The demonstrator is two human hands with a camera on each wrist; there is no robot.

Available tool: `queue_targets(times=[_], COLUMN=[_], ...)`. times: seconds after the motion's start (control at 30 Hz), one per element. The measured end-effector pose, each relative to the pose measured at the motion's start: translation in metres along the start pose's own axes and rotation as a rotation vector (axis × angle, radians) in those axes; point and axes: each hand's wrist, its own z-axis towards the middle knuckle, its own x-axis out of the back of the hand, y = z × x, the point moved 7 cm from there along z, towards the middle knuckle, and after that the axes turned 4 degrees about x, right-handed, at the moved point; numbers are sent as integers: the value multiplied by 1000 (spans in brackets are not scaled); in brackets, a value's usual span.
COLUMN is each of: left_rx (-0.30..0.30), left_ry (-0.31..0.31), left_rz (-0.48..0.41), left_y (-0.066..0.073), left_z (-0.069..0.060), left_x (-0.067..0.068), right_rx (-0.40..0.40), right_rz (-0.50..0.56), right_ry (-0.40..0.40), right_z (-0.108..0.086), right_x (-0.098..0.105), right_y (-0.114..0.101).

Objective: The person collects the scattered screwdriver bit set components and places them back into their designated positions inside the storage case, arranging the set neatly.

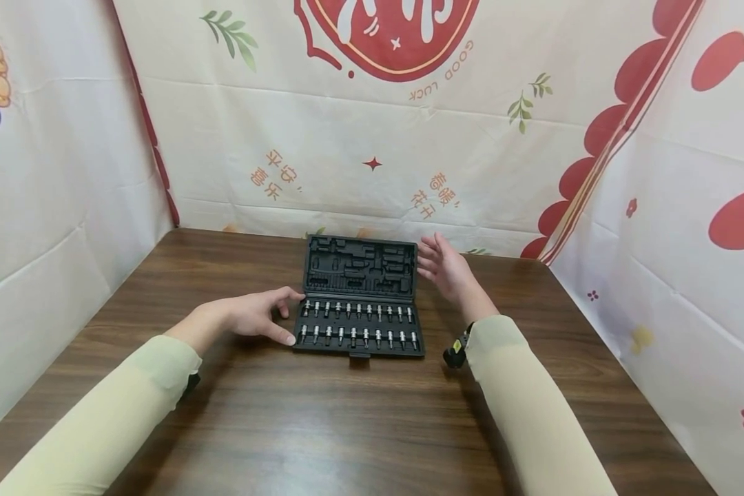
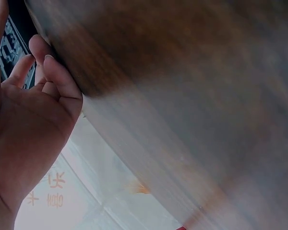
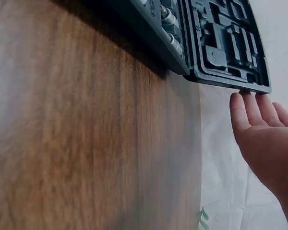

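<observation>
A black plastic socket-bit case (image 1: 384,354) lies unfolded on the table, its moulded lid (image 1: 361,267) raised at the back. Two rows of silver bit sockets (image 1: 366,337) fill the lower half. At the case's left side, my left hand (image 1: 251,315) rests with thumb and forefinger spread against the edge; the left wrist view shows its other fingers (image 2: 62,79) loosely bent. My right hand (image 1: 449,270) is beside the lid's right edge, palm turned inward. In the right wrist view, its extended fingertips (image 3: 236,98) touch the rim of the lid.
The brown wooden table (image 1: 273,420) extends around the case. A printed white cloth (image 1: 347,124) hangs behind it, with more cloth (image 1: 676,262) along both sides. A small black device (image 1: 455,353) is strapped at my right wrist.
</observation>
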Motion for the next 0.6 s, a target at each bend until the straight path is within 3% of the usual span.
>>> queue_targets(times=[0.23,0.4,0.6], left_rx=[-6,9,2], left_ry=[1,-2,1], left_rz=[12,9,9], left_y=[4,2,0], left_z=[-3,-2,-2], left_x=[0,-1,-2], right_rx=[52,74,103], right_rz=[51,74,0], right_ry=[0,64,152], right_z=[-14,-25,-34], right_x=[1,3,5], right_y=[-12,-21,-26])
